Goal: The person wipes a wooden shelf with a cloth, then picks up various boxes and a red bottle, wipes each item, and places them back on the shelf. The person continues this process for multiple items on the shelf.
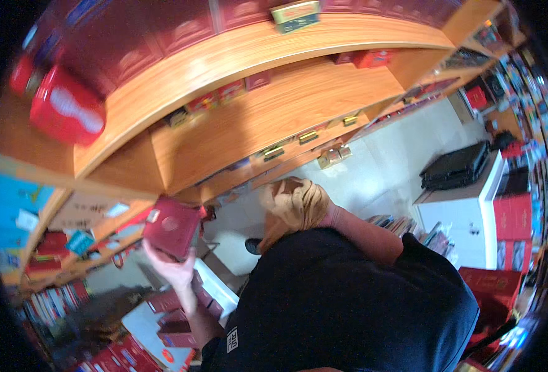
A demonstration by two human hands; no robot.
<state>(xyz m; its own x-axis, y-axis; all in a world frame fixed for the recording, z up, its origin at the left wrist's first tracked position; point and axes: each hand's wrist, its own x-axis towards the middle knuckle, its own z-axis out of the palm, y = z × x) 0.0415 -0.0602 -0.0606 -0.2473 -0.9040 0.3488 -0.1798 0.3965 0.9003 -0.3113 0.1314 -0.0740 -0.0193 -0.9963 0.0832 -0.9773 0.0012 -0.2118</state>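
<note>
My left hand (174, 270) grips the lower edge of a dark red box (172, 225). The box is tilted, with a faint round mark on its face and a small pale patch near one corner. It is held in front of the lower shelves at the left. A bunched tan cloth (308, 204) wraps around my right hand, in front of my body near the shelf's lower edge. Folds of the cloth hide most of the fingers, and that area is blurred.
A wooden shelf unit (274, 107) curves across the front. On its upper board sit a red container (69, 107) and a small green-and-yellow box (296, 17). Golden boxes (334, 156) stand on the floor (385, 158). At right is a white cabinet (455, 228) bearing a black case (455, 165).
</note>
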